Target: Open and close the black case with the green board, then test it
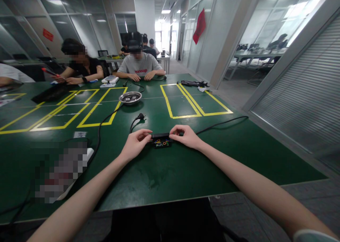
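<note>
Both hands are at a small black case (pixel 160 136) near the middle of the green table. My left hand (pixel 136 143) pinches its left end between thumb and fingers, and my right hand (pixel 185 136) pinches its right end. Below the long black part, an open black section shows a circuit board (pixel 162 143) with copper-coloured rings. A black plug (pixel 141 116) on a cable lies just beyond my left hand. From beside my right hand, a black cable (pixel 223 123) runs off to the right.
A metal bowl (pixel 130 98) with small parts stands farther back on the green table (pixel 148 182). Yellow tape outlines (pixel 186 116) mark the surface. A blurred object (pixel 63 173) lies front left. A black tool (pixel 193 83) rests back right. Several people sit beyond.
</note>
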`<state>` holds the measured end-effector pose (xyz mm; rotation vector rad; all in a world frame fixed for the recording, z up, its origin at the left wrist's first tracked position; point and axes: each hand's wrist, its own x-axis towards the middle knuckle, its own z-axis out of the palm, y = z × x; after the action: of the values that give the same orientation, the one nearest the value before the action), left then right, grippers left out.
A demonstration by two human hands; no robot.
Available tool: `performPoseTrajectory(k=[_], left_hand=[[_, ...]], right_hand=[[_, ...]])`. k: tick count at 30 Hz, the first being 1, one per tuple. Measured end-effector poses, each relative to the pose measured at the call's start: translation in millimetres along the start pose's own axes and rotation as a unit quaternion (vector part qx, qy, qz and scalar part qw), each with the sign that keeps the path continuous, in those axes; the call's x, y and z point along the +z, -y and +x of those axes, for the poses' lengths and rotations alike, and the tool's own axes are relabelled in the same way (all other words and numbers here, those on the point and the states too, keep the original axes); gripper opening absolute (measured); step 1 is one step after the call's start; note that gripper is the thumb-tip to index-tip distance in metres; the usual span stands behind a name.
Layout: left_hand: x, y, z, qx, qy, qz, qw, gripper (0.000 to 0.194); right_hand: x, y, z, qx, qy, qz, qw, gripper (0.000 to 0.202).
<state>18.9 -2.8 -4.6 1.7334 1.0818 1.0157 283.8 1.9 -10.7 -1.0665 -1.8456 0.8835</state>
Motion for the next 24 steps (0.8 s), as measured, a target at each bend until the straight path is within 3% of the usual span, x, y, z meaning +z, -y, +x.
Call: performPoseTrajectory(k=[6,11,18,24], left_hand=[[-0.7,-5.0,-1.8,0.029,0.002,0.066,0.997,0.029],[-0.1,-9.1,-4.1,0.091,0.028,0.141,0.985,0.024],[0.9,-8.5,-4.5,0.127,0.047,0.192,0.972,0.022],[1.2,-6.0,-5.0,0.143,0.074,0.226,0.961,0.024]], right_hand=[[-6.2,0.6,-1.7,-0.058,0.049,-0.012,0.997,0.019],[-5.9,6.1,-3.4,-0.112,0.086,-0.046,0.989,0.023],[-2.0,4.0,-3.1,-0.129,0.079,-0.058,0.987,0.025],[1.1,2.4,-2.7,-0.088,0.049,-0.079,0.992,0.021]])
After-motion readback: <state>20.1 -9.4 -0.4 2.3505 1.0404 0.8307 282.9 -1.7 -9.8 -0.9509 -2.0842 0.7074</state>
